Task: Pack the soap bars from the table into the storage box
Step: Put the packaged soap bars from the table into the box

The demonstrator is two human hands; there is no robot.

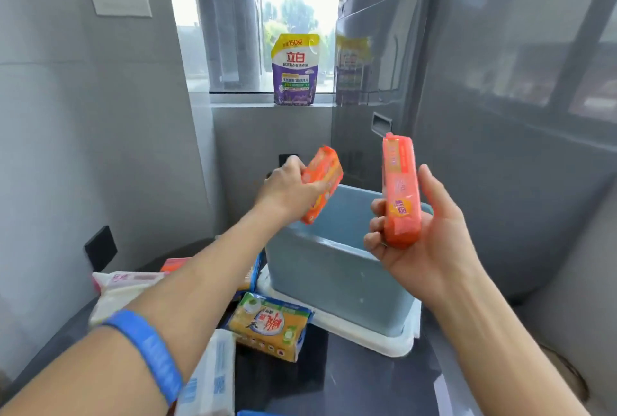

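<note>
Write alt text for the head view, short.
A person holds an orange-wrapped soap bar in each hand above an open blue storage box: the left hand grips one tilted over the box, the right hand holds the other upright. More packaged soaps, including a yellow pack, lie on the dark table; a detergent pouch stands on the windowsill.

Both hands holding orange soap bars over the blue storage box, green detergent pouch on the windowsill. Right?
Not quite: the detergent pouch on the windowsill is purple with a yellow top, not green, as the head view shows. The left hand and right hand do each hold an orange soap bar above the blue storage box.
</note>
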